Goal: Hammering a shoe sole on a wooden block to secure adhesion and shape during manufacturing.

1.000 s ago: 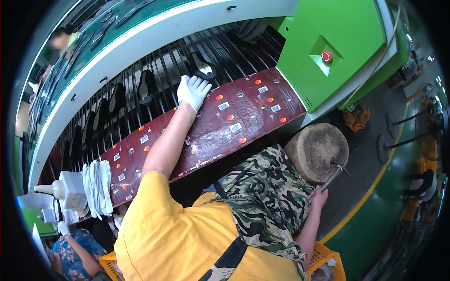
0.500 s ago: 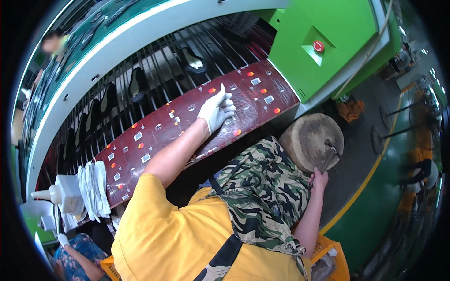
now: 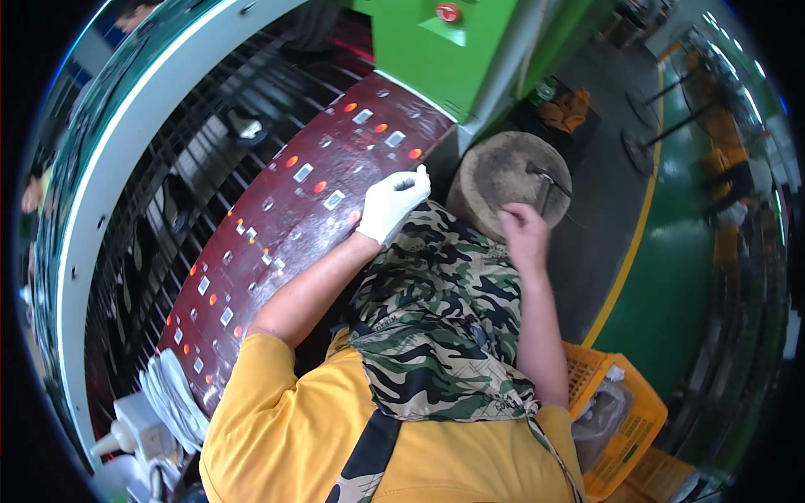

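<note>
My left hand (image 3: 392, 208), in a white glove, is raised beside the near edge of the dark red panel (image 3: 285, 214). Its thumb and fingers are drawn together; I cannot make out anything between them. My bare right hand (image 3: 527, 237) is over the near side of a round, worn wooden block (image 3: 480, 180). Its fingers are pinched together, and what they hold, if anything, is hidden. On the block lies a hammer (image 3: 542, 194), its handle reaching toward my right hand; the handle's end is hidden by the hand.
Black shoes, one (image 3: 246, 126) with a pale inside, sit on the bars behind the panel. A green machine housing (image 3: 419, 54) carries a red button (image 3: 449, 12). At lower right stands a yellow crate (image 3: 641, 419); white gloves (image 3: 174, 398) hang at lower left.
My right hand has left the end of the hammer's handle and pinched its fingers beside it. My left hand has come off the panel toward the block, thumb closing to fingers. The view has shifted right.
</note>
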### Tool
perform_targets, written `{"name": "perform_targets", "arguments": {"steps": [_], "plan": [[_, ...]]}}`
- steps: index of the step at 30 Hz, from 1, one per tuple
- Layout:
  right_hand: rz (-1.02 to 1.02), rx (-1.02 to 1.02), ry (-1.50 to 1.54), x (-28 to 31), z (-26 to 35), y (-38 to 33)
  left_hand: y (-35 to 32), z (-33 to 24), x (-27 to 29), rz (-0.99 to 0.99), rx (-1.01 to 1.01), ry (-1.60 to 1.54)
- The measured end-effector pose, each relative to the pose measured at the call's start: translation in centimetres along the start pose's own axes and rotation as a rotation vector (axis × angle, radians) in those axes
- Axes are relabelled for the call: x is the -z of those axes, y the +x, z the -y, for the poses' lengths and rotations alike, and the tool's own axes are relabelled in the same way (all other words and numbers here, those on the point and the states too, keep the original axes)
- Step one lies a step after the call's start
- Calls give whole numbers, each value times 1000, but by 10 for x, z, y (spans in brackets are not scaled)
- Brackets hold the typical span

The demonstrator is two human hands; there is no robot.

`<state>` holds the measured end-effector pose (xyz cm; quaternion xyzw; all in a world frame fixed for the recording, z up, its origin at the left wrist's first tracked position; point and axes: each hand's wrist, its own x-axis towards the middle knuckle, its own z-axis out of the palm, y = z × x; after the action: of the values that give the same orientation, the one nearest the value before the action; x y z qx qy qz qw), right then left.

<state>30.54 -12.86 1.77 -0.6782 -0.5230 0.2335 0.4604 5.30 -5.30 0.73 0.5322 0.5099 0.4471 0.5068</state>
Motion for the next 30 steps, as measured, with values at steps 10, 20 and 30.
{"name": "perform_targets", "arguments": {"steps": [10,20,30], "plan": [[238,-90,422,-63,43,-67,-23,23,-47,89,-198,-36],[79,-48,360,-37,55,-73,-34,1,-63,108,-363,61],[142,339,185,-26,50,-89,-36,-11,-76,131,-592,260]]}}
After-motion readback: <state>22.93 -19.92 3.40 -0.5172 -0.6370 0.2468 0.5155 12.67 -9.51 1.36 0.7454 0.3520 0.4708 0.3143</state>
